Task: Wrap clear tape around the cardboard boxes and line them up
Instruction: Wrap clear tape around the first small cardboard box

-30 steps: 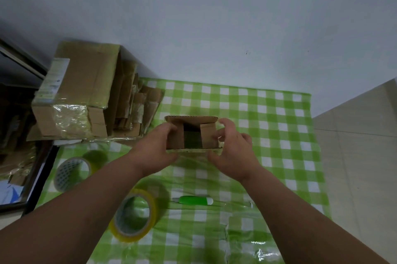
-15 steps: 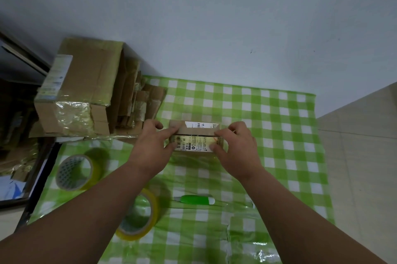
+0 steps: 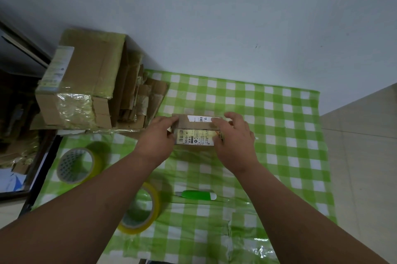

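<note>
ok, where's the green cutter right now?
Head view: the green cutter lies on the checked cloth between the forearms, right of the near tape roll, nearer than the small box.

Two bare forearms are seen reaching in from the lower edge of the view, and no sleeve is worn on the visible part of either. The left hand (image 3: 155, 142) and the right hand (image 3: 235, 141) are left uncovered. The fingers are seen as short and rounded.

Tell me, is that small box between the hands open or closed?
Closed: the small box shows flat labelled faces, no open flap; both hands grip its ends.
</note>
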`<move>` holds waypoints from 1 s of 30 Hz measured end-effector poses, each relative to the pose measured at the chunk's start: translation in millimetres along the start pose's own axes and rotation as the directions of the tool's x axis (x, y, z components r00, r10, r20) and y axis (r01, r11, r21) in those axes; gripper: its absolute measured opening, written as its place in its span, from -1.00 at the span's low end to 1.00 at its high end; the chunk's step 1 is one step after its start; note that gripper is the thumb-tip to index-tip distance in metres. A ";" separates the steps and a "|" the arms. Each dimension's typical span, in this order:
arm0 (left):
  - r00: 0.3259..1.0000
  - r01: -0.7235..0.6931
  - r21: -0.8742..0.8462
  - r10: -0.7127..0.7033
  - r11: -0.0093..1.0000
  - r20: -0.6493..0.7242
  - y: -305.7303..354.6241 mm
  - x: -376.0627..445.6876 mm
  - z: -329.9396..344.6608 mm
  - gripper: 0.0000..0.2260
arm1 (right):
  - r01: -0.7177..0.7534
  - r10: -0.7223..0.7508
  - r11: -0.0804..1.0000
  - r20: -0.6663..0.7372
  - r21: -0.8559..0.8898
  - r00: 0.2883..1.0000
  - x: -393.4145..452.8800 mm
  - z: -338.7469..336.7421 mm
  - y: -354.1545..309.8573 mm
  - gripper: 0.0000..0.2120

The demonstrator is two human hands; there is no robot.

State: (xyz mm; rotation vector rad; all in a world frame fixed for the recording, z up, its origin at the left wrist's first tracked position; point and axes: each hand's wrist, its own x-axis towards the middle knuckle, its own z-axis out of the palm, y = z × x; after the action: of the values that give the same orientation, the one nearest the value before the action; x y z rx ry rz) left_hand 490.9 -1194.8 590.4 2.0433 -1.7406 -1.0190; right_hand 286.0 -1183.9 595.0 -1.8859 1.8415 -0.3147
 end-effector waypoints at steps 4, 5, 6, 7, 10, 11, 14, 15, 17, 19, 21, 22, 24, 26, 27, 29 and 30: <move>0.999 -0.009 0.049 0.007 0.999 0.041 -1.9 3.7 -1.1 -0.56 | 0.129 -0.113 0.976 0.098 -0.176 0.989 -2.5 4.7 6.0 -0.61; 0.999 -0.024 0.095 0.019 0.995 0.045 -2.1 3.7 -1.7 -0.57 | 0.147 -0.127 0.964 0.102 -0.220 0.987 -4.0 6.1 6.7 -0.61; 0.998 -0.048 0.169 0.042 0.984 0.042 -1.7 3.3 -2.6 -0.57 | 0.153 -0.131 0.953 0.099 -0.263 0.986 -5.4 6.3 6.6 -0.58; 0.996 -0.085 0.256 0.079 0.963 0.033 -1.2 2.5 -3.4 -0.57 | 0.152 -0.128 0.942 0.099 -0.298 0.987 -6.4 7.6 6.7 -0.54; 0.973 -0.224 0.483 0.222 0.846 0.064 4.9 -4.3 -4.8 -0.50 | 0.175 -0.135 0.914 0.132 -0.366 0.982 -10.0 10.4 5.7 -0.42; 0.965 -0.259 0.520 0.246 0.814 0.095 7.5 -7.1 -3.5 -0.46 | 0.180 -0.135 0.907 0.140 -0.381 0.981 -11.5 10.8 5.5 -0.40; 0.951 -0.307 0.544 0.266 0.781 0.156 10.5 -14.0 -0.2 -0.41 | 0.177 -0.129 0.895 0.144 -0.409 0.981 -16.6 11.2 6.6 -0.43; 0.948 -0.318 0.533 0.274 0.784 0.163 7.6 -15.1 -0.3 -0.40 | 0.179 -0.127 0.900 0.154 -0.396 0.980 -18.4 11.2 7.1 -0.43; 0.936 -0.351 0.497 0.303 0.793 0.177 -3.1 -18.1 -1.4 -0.37 | 0.161 -0.105 0.926 0.179 -0.341 0.978 -20.1 11.4 8.2 -0.39; 0.930 -0.366 0.443 0.310 0.818 0.195 -14.1 -23.5 -5.1 -0.39 | 0.124 -0.082 0.948 0.152 -0.293 0.985 -20.1 10.2 6.0 -0.40; 0.930 -0.361 0.380 0.297 0.852 0.218 -22.3 -29.0 -10.4 -0.43 | 0.109 -0.081 0.958 0.115 -0.266 0.990 -20.2 10.6 3.2 -0.48; 0.927 -0.361 0.361 0.288 0.860 0.239 -25.0 -30.9 -13.1 -0.42 | 0.114 -0.095 0.959 0.083 -0.260 0.992 -20.6 11.1 2.5 -0.53; 0.922 -0.371 0.368 0.290 0.853 0.258 -29.4 -33.9 -17.7 -0.43 | 0.127 -0.122 0.955 0.037 -0.266 0.992 -22.6 12.8 3.6 -0.57; 0.930 -0.363 0.370 0.309 0.855 0.198 -34.3 -38.2 -23.4 -0.47 | 0.124 -0.128 0.949 0.004 -0.290 0.992 -25.8 12.5 2.1 -0.54; 0.939 -0.342 0.365 0.307 0.866 0.152 -38.1 -41.2 -27.3 -0.49 | 0.123 -0.133 0.948 -0.016 -0.293 0.991 -27.9 12.0 -0.1 -0.53; 0.959 -0.282 0.330 0.279 0.901 0.058 -48.6 -47.9 -35.7 -0.54 | 0.124 -0.154 0.952 -0.090 -0.279 0.984 -32.6 12.1 -5.3 -0.53; 0.966 -0.254 0.310 0.259 0.916 0.024 -54.3 -51.6 -40.3 -0.55 | 0.121 -0.161 0.957 -0.136 -0.264 0.978 -34.6 12.7 -8.8 -0.52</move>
State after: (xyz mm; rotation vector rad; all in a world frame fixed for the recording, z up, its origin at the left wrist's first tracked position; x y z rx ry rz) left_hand 556.7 -1142.5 603.2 1.9102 -2.2071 -0.6791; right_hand 297.5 -1147.8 594.1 -2.2315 1.9288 -0.2930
